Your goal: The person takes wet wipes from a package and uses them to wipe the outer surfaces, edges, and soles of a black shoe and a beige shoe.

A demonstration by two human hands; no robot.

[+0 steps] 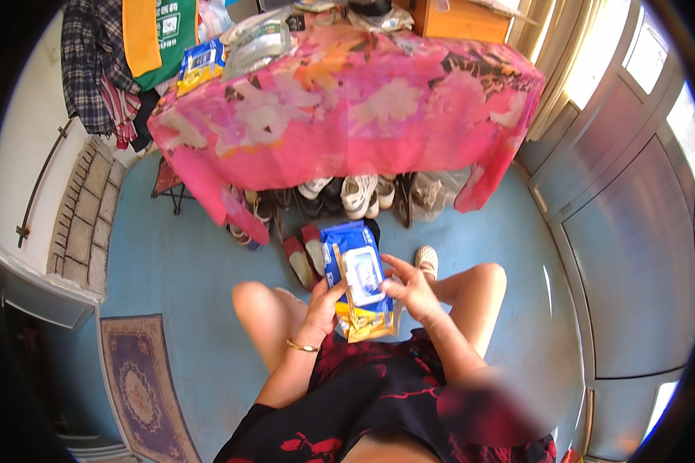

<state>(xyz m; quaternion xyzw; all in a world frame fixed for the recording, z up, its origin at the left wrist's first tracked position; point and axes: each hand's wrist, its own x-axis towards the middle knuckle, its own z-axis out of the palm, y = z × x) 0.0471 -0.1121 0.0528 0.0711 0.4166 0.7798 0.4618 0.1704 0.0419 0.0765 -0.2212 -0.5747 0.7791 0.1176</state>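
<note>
A soft blue and yellow pack of wet wipes (334, 272) with a white-rimmed plastic lid (363, 278) is held over my lap. The lid looks closed. My left hand (323, 308), a gold bangle on its wrist, grips the pack's left edge with the thumb on the front. At the right edge is my right hand (414, 290). Its thumb lies against the lid's side, and its bent fingers are by the pack's edge, partly hidden.
Ahead stands a table under a pink floral cloth (347, 147), with a similar blue and yellow pack (201, 66) on it. Shoes (359, 194) line the floor beneath. Red shoes (302, 255) sit near my feet. A patterned rug (143, 370) lies left; grey doors (625, 255) stand right.
</note>
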